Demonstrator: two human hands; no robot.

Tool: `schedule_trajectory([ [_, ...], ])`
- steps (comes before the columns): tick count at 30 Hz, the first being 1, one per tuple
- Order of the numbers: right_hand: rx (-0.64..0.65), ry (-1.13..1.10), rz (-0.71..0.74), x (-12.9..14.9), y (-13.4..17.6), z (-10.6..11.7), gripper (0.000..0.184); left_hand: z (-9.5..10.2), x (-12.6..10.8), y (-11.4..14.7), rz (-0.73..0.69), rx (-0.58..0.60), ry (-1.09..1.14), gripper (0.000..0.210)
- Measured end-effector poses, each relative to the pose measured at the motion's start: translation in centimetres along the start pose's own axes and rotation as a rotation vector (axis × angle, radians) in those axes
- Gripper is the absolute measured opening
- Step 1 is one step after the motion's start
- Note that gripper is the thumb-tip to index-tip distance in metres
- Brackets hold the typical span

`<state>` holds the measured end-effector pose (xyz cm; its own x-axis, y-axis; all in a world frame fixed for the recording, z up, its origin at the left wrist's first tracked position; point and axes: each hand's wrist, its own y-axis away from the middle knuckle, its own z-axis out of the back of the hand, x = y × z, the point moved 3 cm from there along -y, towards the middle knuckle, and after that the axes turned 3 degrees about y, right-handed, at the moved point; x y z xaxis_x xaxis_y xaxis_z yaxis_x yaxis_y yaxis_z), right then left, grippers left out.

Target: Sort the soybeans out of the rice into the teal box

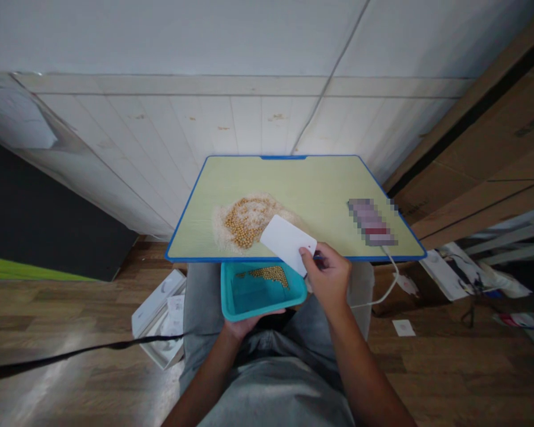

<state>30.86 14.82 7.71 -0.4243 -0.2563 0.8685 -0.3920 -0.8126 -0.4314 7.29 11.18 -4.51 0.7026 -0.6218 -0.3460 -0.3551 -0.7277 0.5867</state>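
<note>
My left hand (248,324) holds a teal plastic tub (249,302) from below, just under the table's front edge; most of its fingers are hidden. Inside the tub lie golden round beads or beans (271,274), gathered toward its far right side. Between the thumb and fingers of my right hand (329,273) is a white card (287,240) with a small hole near one corner. The card slants over the table edge, its far end beside a pile of white rice-like grains (223,222) with more golden beads (244,234) mixed in.
The pale green folding table (320,184) has a blue rim. A pixelated phone-like object (371,222) with a white cable (394,284) lies on its right. An open white box (160,320) sits on the floor at left. Cardboard boxes (485,148) stand at right.
</note>
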Motion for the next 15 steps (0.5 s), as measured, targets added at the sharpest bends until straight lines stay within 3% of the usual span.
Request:
schedule_trajectory([
  [4,0.006,-0.106,-0.063,-1.1,-2.5,0.8,0.035,0.0,0.1,0.1,0.004,0.040,-0.013,0.070],
  [8,-0.037,-0.220,-0.048,-1.3,-8.8,0.7,0.054,0.0,0.0,0.5,-0.017,0.038,-0.020,0.073],
  [12,0.147,-0.331,-0.049,-1.0,-15.8,-2.1,0.071,-0.1,0.0,0.9,-0.038,0.047,0.014,0.060],
  [15,0.277,-0.361,-0.066,-1.1,-18.9,-4.4,0.079,-0.6,0.2,1.0,-0.045,0.066,0.004,0.057],
])
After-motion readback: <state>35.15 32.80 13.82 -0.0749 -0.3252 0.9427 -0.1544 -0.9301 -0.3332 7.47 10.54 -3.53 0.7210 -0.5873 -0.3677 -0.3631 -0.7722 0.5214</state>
